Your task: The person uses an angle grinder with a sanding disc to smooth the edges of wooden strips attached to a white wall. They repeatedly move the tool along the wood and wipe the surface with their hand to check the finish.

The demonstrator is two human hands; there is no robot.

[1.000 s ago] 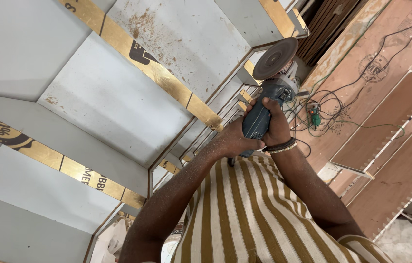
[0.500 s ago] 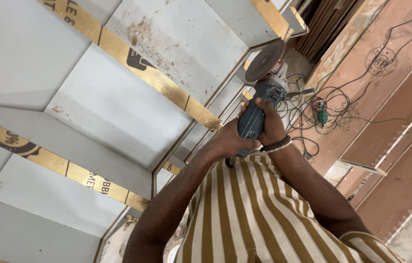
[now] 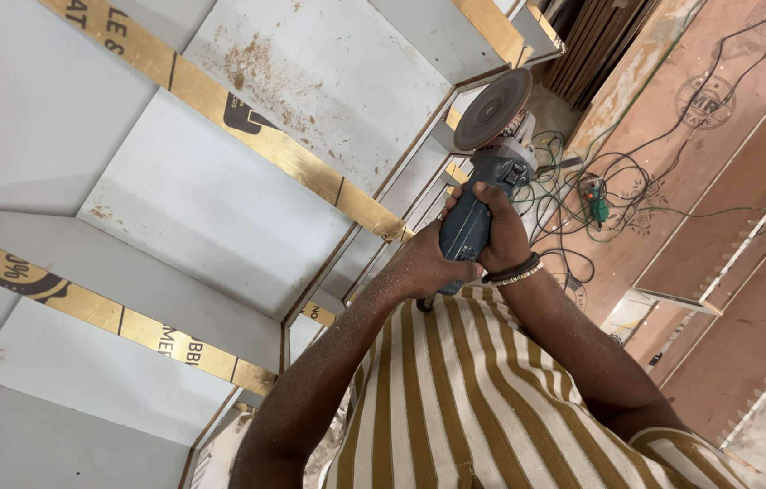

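Both hands — left hand (image 3: 423,265), right hand (image 3: 501,237) — are clenching the blue angle grinder (image 3: 478,195); its disc (image 3: 493,109) is hovering just beside the white panel (image 3: 328,81) edge, cables (image 3: 582,190) lying near.

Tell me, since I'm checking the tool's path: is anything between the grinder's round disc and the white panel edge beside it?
Nothing visible. Both hands, left hand and right hand, grip the blue-grey angle grinder; its round brown disc hangs right beside the gold-trimmed edge of the white panel, with only open air between.
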